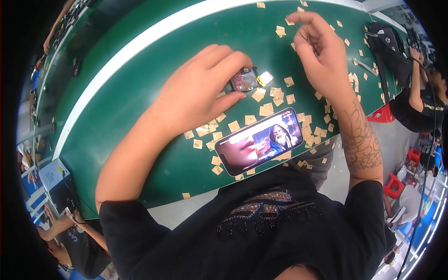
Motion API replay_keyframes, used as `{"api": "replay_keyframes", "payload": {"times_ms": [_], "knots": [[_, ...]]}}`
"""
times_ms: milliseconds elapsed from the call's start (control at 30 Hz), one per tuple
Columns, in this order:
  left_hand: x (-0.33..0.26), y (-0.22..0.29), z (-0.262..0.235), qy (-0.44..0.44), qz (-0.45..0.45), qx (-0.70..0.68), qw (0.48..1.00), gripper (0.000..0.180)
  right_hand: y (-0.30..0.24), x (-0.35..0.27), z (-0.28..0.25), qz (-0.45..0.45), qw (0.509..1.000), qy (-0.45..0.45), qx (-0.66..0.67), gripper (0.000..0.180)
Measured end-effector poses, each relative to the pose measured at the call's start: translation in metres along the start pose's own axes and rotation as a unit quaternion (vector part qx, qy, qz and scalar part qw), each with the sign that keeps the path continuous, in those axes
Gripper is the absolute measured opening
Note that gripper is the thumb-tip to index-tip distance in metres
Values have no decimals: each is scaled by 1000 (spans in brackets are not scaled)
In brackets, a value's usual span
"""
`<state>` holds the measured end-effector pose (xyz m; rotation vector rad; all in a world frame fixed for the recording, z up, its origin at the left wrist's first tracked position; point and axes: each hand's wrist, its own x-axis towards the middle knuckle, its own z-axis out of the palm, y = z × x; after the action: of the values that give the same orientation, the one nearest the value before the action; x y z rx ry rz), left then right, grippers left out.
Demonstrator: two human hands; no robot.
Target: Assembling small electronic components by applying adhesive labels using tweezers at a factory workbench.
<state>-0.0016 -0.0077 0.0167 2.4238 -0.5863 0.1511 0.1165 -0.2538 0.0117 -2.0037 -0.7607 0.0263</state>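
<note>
My left hand (205,77) grips a small black electronic housing between thumb and fingers. Inside the housing shows a red circuit board (241,82). A small silver battery cell (265,78) with yellow tape lies at its right side. My right hand (322,56) is raised farther right, index finger stretched out and the other fingers loosely curled, thumb apart. At its index fingertip is a small beige paper square (289,21); whether it sticks to the finger or lies on the table I cannot tell. Closer to me, a phone (259,142) with a lit screen lies face up.
Many beige squares (266,109) are scattered over the green table (121,98). Tweezers (366,66) lie at the right, before a black bag (387,42). A white strip (112,56) bounds the far side. Other people sit at left and right, near red stools (394,185).
</note>
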Motion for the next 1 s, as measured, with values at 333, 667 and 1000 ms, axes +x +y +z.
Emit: {"api": "replay_keyframes", "payload": {"times_ms": [333,667,1000], "knots": [[-3,0,4,15,6,13,1000,49,-14,-10,11,-77,985,-150,-42,17],[-4,-4,11,41,56,48,996,33,-18,-11,13,60,977,-194,57,15],[-4,-3,10,41,99,96,990,32,-23,-8,2,11,971,-221,86,14]]}}
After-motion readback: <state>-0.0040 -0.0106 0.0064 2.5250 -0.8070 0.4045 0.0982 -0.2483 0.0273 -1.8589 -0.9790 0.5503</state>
